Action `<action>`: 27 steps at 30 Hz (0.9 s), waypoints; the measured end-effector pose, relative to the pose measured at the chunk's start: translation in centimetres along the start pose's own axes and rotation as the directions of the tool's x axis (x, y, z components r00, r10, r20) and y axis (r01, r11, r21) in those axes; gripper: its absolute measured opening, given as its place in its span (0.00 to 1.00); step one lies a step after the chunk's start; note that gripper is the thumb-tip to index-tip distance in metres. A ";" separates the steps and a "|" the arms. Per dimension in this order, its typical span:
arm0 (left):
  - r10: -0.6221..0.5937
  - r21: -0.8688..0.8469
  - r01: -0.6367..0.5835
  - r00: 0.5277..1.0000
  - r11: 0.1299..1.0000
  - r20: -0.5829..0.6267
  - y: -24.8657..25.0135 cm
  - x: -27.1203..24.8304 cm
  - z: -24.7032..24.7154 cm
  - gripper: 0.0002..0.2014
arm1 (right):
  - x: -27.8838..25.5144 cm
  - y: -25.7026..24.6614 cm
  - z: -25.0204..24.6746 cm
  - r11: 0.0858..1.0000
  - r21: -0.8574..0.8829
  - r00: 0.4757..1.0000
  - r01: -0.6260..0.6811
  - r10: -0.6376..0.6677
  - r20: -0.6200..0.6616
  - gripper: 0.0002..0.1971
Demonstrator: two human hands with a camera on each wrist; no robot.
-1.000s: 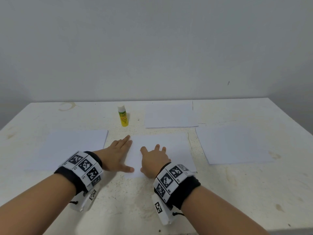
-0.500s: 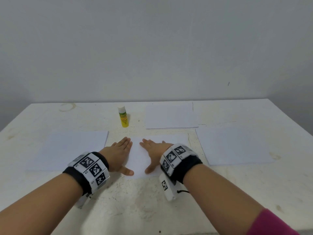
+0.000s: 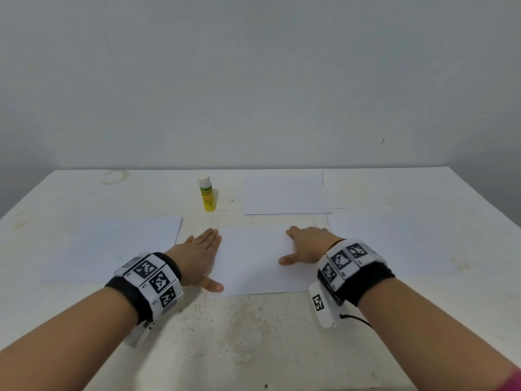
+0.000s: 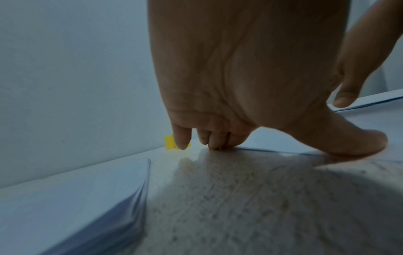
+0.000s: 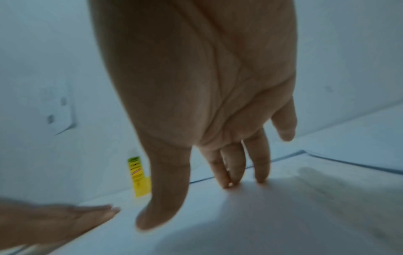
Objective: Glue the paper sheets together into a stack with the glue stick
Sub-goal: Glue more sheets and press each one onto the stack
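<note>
I had both hands flat, fingers straight, gripping nothing: left hand (image 3: 200,255) at the left edge of the white rectangular paper sheet (image 3: 253,261) mid-frame, right hand (image 3: 306,245) pressing its right side. Yellow-green glue stick w/ white cap (image 3: 207,194) stood upright above, centre-left.

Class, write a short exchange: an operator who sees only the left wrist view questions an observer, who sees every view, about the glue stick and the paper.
Operator: A yellow scrap shows past the left hand. Is that the glue stick?
Observer: Yes. It stands upright and capped, with neither hand on it.
Operator: How many lots of paper are there?
Observer: Four: the left pile, the middle sheet, the far sheet and the right sheet.
Operator: Where is the right hand?
Observer: It rests open on the middle sheet's right part.
</note>
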State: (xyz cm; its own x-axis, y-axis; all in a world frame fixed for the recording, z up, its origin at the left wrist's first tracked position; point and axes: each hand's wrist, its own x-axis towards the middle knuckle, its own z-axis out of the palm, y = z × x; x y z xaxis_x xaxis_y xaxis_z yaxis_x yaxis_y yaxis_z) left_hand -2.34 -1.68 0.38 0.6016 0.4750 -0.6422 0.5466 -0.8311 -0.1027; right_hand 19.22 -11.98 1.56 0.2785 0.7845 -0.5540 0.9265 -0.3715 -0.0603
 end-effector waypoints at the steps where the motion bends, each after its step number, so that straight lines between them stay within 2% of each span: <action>1: -0.002 0.001 0.002 1.000 1.000 0.002 0.0 0.0 0.0 0.71 | 0.0 -1.0 -0.1 1.000 -0.019 0.999 -0.021 0.020 -0.042 0.41; 3: -0.001 0.003 0.001 1.000 1.000 0.005 0.1 0.1 -0.1 0.72 | 0.1 -3.4 -0.1 0.998 -0.061 0.997 -0.032 0.028 -0.077 0.41; 7: -0.008 0.009 0.008 1.000 1.000 0.008 0.1 0.1 -0.1 0.73 | 0.4 -7.7 0.7 0.982 -0.186 0.999 -0.034 0.027 -0.043 0.54; 9: -0.009 0.010 0.008 1.000 1.000 0.010 0.1 0.1 -0.1 0.73 | 1.0 -8.2 1.3 0.970 -0.237 0.998 -0.059 0.053 -0.031 0.57; 12: -0.009 0.004 0.009 1.000 1.000 0.011 0.1 0.1 -0.1 0.72 | 1.4 -6.7 1.7 0.972 -0.230 0.994 -0.043 0.019 -0.105 0.50; 13: -0.008 0.004 0.008 1.000 1.000 0.011 0.1 0.1 -0.1 0.72 | 1.2 -5.8 1.7 0.973 -0.231 0.993 -0.017 -0.010 -0.116 0.50; 15: -0.007 0.008 0.006 1.000 1.000 0.013 0.0 0.3 -0.1 0.71 | 0.6 -4.0 1.6 0.968 -0.251 0.995 0.030 -0.053 -0.083 0.59; 18: -0.002 0.011 0.002 1.000 1.000 0.011 -0.1 0.3 0.1 0.71 | 0.3 -1.5 1.7 0.967 -0.254 0.999 0.023 -0.034 -0.040 0.67; 24: -0.010 0.005 0.010 1.000 1.000 0.009 -0.2 0.4 0.2 0.71 | 0.3 2.7 2.2 0.975 -0.215 0.998 -0.061 0.057 -0.026 0.72; 27: -0.022 -0.001 0.022 1.000 1.000 0.003 -0.3 0.5 0.4 0.64 | 0.1 3.2 1.8 0.968 -0.236 0.996 -0.084 0.084 -0.009 0.73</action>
State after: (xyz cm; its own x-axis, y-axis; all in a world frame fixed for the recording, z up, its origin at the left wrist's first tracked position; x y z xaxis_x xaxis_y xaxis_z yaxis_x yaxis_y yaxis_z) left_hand -2.43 -1.32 -0.22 0.5878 0.4921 -0.6421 0.5602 -0.8203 -0.1158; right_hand 21.78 -13.98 -0.18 0.3578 0.7548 -0.5497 0.9333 -0.3083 0.1842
